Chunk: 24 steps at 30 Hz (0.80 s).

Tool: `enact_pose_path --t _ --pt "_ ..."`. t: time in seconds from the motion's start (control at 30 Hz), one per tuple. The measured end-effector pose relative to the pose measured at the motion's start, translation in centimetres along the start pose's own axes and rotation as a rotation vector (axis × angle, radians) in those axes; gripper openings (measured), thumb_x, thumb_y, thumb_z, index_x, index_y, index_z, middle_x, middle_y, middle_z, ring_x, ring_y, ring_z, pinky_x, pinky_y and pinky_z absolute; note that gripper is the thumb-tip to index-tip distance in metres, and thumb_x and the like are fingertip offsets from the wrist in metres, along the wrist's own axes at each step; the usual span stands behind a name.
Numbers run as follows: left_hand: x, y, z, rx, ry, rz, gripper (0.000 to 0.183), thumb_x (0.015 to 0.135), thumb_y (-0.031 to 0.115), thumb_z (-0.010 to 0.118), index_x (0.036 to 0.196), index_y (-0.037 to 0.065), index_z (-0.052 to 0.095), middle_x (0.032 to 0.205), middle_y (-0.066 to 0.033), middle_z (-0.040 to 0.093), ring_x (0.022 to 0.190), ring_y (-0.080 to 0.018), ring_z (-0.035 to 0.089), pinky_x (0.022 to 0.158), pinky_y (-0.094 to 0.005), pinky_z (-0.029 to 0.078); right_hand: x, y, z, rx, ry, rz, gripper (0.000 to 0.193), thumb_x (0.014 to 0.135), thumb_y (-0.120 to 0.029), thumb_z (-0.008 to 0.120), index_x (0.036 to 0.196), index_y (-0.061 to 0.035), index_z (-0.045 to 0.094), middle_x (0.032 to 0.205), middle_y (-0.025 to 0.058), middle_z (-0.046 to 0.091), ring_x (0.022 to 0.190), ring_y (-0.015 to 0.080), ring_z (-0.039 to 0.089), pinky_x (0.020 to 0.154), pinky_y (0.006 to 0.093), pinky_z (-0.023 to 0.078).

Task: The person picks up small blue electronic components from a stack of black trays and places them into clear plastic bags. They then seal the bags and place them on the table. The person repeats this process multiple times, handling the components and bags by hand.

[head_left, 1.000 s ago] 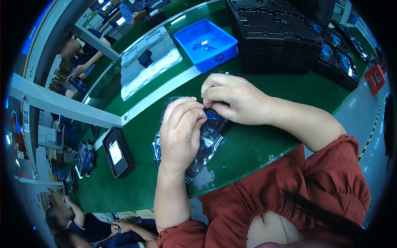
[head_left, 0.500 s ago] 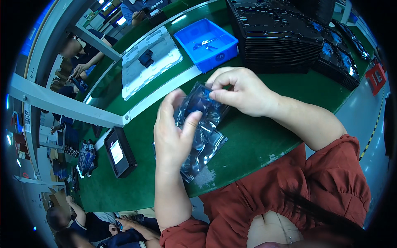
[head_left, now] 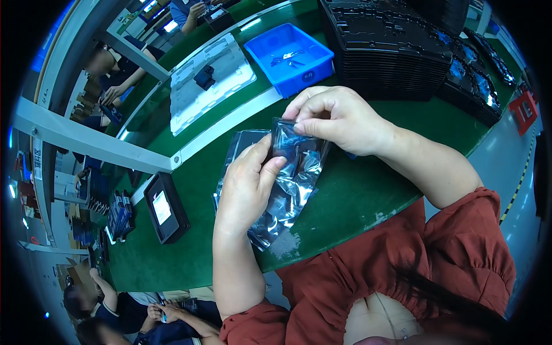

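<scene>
A shiny, dark see-through plastic bag (head_left: 302, 167) is held between my hands above the green table (head_left: 351, 213). My left hand (head_left: 247, 181) grips its left side, with the thumb lying on top. At the bag's upper edge, my right hand (head_left: 333, 121) pinches it between thumb and curled fingers. Something dark and flat shows through the upper part of the bag, its kind not clear. Under the held bag, more dark plastic bags (head_left: 261, 233) lie on the table, partly covered by my left hand and wrist.
A blue bin (head_left: 305, 80) with small metal parts stands beyond my hands. Right of it rises a tall stack of black trays (head_left: 391, 72). A white tray (head_left: 230, 86) carries a small black part. Left lies a black tray (head_left: 178, 215). Co-workers sit across and at left.
The crumpled bag now appears flatter and straighter between my hands. My left fingers have closed in along its side. More of the bags beneath it shows.
</scene>
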State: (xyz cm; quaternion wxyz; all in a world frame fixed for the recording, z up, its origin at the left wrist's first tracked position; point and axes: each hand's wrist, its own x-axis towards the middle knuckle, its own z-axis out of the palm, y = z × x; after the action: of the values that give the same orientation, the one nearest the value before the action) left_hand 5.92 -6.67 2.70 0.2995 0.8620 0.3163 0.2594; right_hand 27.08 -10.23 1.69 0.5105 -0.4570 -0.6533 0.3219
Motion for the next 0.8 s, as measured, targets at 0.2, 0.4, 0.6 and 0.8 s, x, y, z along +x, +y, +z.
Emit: enact_pose_path --t 0.2,0.4,0.6,0.8 --pt "0.0 0.0 0.1 -0.013 0.026 0.019 0.037 0.089 0.015 0.060 0.122 0.000 0.055 0.094 -0.0187 0.063 0.083 -0.0306 0.062 0.075 -0.0352 0.048 -0.1 -0.2 0.2 -0.035 0.019 -0.018 0.014 0.079 -0.013 0.067 0.079 0.0013 0.069 0.096 0.0129 0.067 0.088 0.0227 0.064 0.080 0.0316 0.049" --pt "0.0 -0.3 0.7 -0.053 0.020 0.029 0.035 0.092 0.014 0.055 0.125 0.002 0.053 0.101 -0.0192 0.064 0.089 -0.0283 0.063 0.080 -0.0326 0.048 0.2 0.1 -0.5 -0.055 0.007 -0.002 0.010 0.080 -0.005 0.066 0.076 0.0040 0.066 0.096 0.0090 0.063 0.083 0.0133 0.059 0.074 0.0261 0.048" --pt "-0.1 -0.3 0.5 -0.073 0.038 0.018 0.036 0.093 0.013 0.054 0.127 0.003 0.051 0.103 -0.0210 0.063 0.091 -0.0311 0.064 0.081 -0.0340 0.048 0.1 0.1 0.0 0.106 0.035 0.119 0.010 0.081 -0.006 0.066 0.077 0.0036 0.067 0.097 0.0089 0.063 0.085 0.0131 0.059 0.076 0.0257 0.047" --pt "-0.1 0.2 0.8 0.056 0.023 0.103 0.047 0.089 0.014 0.059 0.133 0.006 0.047 0.100 -0.0223 0.063 0.090 -0.0357 0.063 0.080 -0.0377 0.048 -0.1 -0.2 -0.3 0.069 0.023 0.096 0.010 0.081 -0.006 0.066 0.077 0.0036 0.067 0.097 0.0096 0.063 0.086 0.0138 0.058 0.079 0.0265 0.047"
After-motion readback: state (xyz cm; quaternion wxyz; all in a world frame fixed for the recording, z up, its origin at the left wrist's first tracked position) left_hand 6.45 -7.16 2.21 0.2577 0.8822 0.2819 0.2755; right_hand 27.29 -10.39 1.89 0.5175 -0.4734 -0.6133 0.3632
